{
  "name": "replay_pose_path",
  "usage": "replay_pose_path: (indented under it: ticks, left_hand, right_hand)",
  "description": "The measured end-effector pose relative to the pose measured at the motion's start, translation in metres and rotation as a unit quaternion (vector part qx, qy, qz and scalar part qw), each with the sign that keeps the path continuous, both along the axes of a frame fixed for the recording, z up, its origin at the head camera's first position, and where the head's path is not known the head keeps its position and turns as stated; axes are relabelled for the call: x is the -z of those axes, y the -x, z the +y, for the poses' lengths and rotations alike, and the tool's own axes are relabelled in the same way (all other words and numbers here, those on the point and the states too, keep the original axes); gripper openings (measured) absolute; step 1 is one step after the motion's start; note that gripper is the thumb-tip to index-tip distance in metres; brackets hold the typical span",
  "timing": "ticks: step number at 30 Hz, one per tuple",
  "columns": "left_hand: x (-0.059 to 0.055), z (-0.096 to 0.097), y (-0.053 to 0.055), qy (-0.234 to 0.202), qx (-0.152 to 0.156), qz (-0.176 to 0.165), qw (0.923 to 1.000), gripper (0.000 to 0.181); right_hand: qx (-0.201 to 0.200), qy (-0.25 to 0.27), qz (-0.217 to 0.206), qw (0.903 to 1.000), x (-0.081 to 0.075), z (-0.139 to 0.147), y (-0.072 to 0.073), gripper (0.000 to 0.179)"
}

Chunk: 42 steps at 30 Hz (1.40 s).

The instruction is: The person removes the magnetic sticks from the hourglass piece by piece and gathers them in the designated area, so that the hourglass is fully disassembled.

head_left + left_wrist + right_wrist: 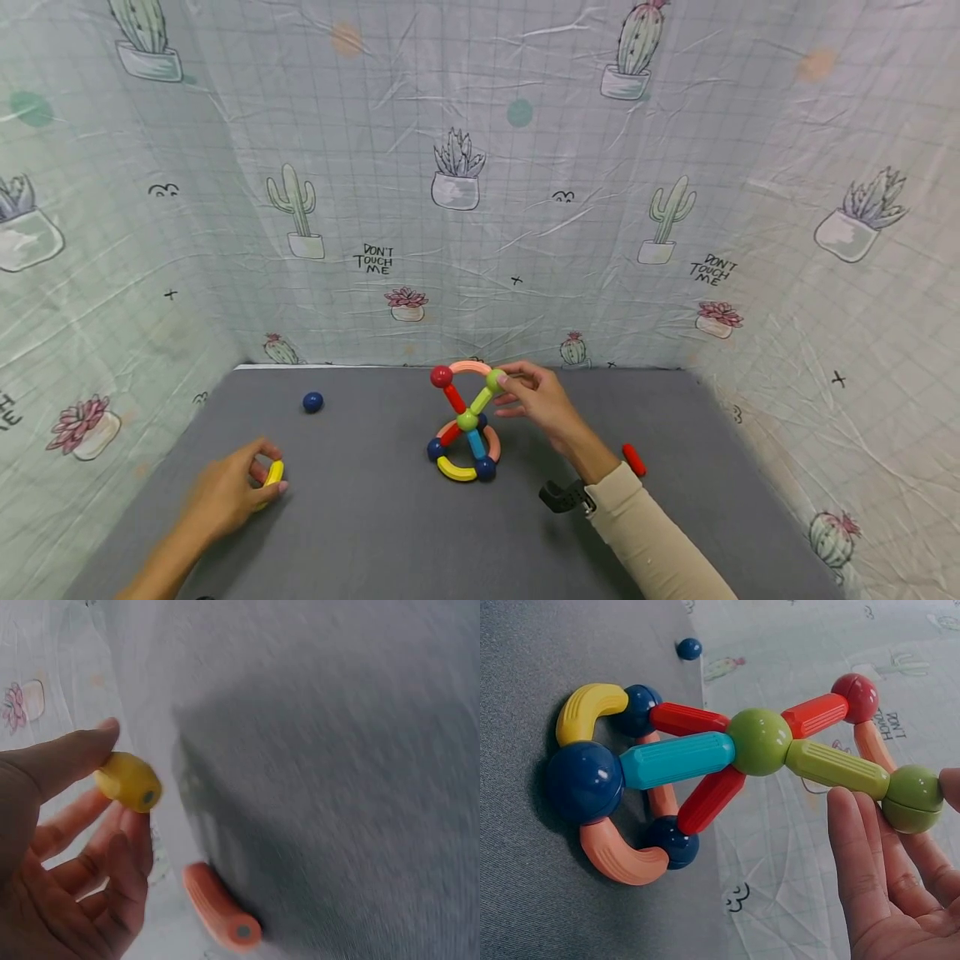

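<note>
A magnetic ball-and-rod structure [467, 420] stands at mid-table: a ring of dark blue balls and curved rods below, and red, blue and green rods meeting at a green centre ball [761, 742]. Up top, a red ball [441, 377] and a light green ball [913, 799] are joined by a curved orange rod [470, 367]. My right hand [542, 406] holds that light green ball between thumb and fingers. To the left, my left hand [227, 494] pinches a curved yellow rod [129, 781] between thumb and fingers, over the table and apart from the structure.
A loose dark blue ball [312, 402] lies at the back left of the grey table. Right of my right forearm is a short red rod [633, 460]. An orange curved rod [221, 907] rests near my left hand. A printed cloth [465, 275] walls the back and sides.
</note>
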<state>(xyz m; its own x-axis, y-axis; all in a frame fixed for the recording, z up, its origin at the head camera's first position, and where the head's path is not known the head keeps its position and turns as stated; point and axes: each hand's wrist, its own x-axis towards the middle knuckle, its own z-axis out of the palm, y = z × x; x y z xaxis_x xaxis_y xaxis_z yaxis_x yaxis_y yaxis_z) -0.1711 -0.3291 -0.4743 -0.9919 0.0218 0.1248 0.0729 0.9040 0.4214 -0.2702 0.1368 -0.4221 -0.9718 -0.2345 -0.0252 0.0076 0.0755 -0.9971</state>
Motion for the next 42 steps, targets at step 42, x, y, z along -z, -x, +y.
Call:
replay_pose_path:
  ticks: [42]
  left_hand:
    - [-0.062, 0.176, 0.062, -0.088, 0.099, 0.107, 0.9854, 0.052]
  right_hand:
    - [0.006, 0.003, 0.007, 1.0, 0.004, -0.003, 0.003, 0.035]
